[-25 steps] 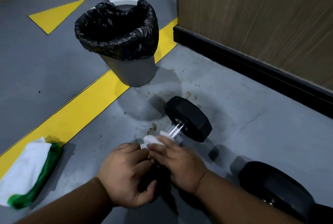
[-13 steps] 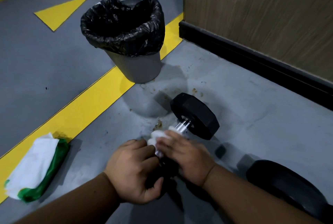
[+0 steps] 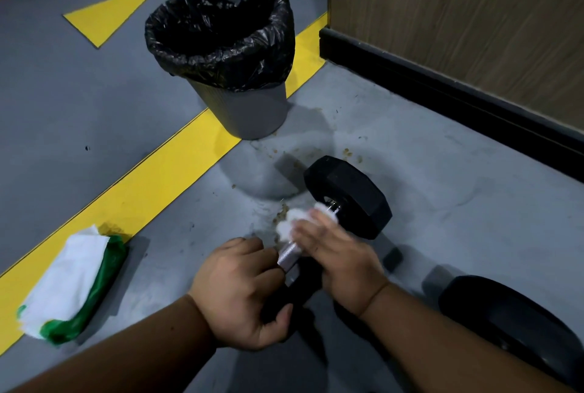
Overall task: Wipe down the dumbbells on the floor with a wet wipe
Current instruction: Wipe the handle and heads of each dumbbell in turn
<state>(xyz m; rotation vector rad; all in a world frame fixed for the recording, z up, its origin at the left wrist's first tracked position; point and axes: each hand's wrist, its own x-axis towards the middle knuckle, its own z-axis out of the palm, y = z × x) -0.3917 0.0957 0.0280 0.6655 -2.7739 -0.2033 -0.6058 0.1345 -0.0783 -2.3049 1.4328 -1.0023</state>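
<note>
A black hex dumbbell [image 3: 347,195] lies on the grey floor, its far head up and its chrome handle [image 3: 287,255] showing between my hands. My right hand [image 3: 341,253] presses a crumpled white wet wipe [image 3: 292,222] around the far part of the handle, close to the far head. My left hand [image 3: 243,291] grips the near head of the same dumbbell, which is mostly hidden under it. A second black dumbbell [image 3: 512,329] rests at the lower right, partly cut off by the frame edge.
A grey bin with a black liner [image 3: 221,45] stands just beyond the dumbbell on a yellow floor stripe [image 3: 126,200]. A green-and-white wipe pack [image 3: 72,285] lies at the left. A wood-panel wall with black skirting [image 3: 442,86] runs along the right. Brown crumbs dot the floor.
My right hand has slid the wipe along the handle toward the far head, baring the knurled chrome near my left hand. The view has shifted slightly.
</note>
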